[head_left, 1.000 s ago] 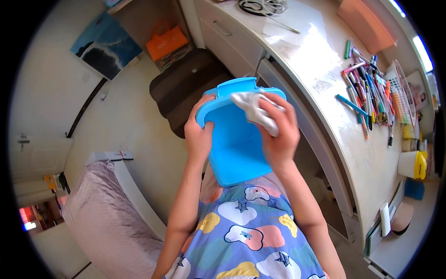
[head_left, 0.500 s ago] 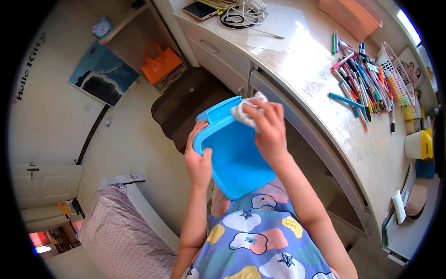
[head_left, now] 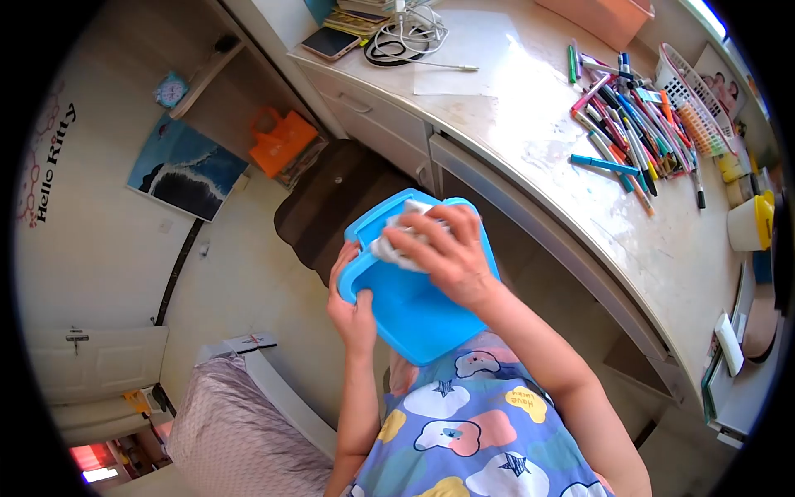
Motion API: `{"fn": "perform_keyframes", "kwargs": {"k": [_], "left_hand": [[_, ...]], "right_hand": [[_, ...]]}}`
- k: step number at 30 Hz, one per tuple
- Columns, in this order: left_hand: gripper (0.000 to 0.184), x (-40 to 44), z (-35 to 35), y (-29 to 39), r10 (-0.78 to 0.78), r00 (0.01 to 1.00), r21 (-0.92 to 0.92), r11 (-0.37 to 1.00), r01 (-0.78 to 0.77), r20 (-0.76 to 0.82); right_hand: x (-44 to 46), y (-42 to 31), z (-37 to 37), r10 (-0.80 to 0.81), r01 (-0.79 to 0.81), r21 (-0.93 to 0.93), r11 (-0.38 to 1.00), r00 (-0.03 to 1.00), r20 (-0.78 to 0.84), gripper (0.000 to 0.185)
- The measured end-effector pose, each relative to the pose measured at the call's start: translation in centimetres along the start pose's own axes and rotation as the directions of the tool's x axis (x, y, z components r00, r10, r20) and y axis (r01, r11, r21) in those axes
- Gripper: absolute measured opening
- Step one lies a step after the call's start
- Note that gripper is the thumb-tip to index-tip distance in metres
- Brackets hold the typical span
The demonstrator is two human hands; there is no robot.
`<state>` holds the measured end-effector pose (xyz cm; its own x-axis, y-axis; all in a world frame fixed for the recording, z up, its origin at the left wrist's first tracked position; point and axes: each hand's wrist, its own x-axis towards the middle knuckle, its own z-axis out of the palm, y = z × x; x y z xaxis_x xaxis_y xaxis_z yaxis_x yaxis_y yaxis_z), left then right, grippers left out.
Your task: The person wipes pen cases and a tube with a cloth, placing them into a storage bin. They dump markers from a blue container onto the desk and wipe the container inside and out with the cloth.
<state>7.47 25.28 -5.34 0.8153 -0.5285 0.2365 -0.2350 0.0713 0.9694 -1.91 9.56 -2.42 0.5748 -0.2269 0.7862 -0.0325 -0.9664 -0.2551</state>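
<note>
A blue plastic bin [head_left: 422, 319] rests tilted against my lap, its opening facing up toward me. My left hand [head_left: 352, 302] grips its left rim, thumb inside and fingers outside. In my right hand [head_left: 451, 261] is a crumpled white cloth [head_left: 399, 243], possibly a tissue or wipe, pressed to the bin's far rim. The fingers of that hand are bent over the cloth and hide part of the rim.
To the right stands a desk [head_left: 530, 137] with a pile of pens and markers [head_left: 633, 124], a white basket [head_left: 691, 91], a phone [head_left: 330, 44] and white cables [head_left: 414, 37]. A dark brown chair [head_left: 331, 199] is beyond the bin. A bed [head_left: 240, 414] lies at lower left.
My right hand has moved the cloth left along the far rim, toward my left hand. My left hand keeps its hold on the bin. The head view has shifted slightly.
</note>
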Motion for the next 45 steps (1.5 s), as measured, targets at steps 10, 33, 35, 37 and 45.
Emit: {"fn": "perform_keyframes", "kwargs": {"k": [10, 33, 35, 37, 45], "left_hand": [[0.055, -2.6, 0.8, 1.3, -0.132, 0.982, -0.172, 0.979, 0.108, -0.138], [0.086, -0.2, 0.2, 2.0, -0.111, 0.971, 0.247, 0.967, 0.056, 0.212], [0.081, -0.3, 0.0, 2.2, -0.159, 0.972, 0.264, 0.958, 0.11, 0.175], [0.074, -0.4, 0.2, 2.4, -0.195, 0.967, 0.302, 0.943, 0.139, 0.163], [0.054, -1.9, 0.5, 0.8, -0.058, 0.989, 0.475, 0.88, -0.015, 0.139]], "right_hand": [[1.4, 2.8, -2.1, 0.084, -0.086, 0.193, 0.977, 0.996, 0.018, 0.046], [-2.7, 2.0, 0.0, 0.095, -0.183, 0.426, 0.886, 0.971, 0.218, 0.039], [-4.5, 3.8, -0.7, 0.263, -0.357, 0.368, 0.859, 0.923, 0.281, 0.041], [-4.9, 4.4, -1.2, 0.349, -0.447, 0.314, 0.838, 0.88, 0.323, 0.039], [-1.8, -0.8, 1.1, 0.023, -0.142, 0.512, 0.847, 0.972, 0.233, 0.047]]}}
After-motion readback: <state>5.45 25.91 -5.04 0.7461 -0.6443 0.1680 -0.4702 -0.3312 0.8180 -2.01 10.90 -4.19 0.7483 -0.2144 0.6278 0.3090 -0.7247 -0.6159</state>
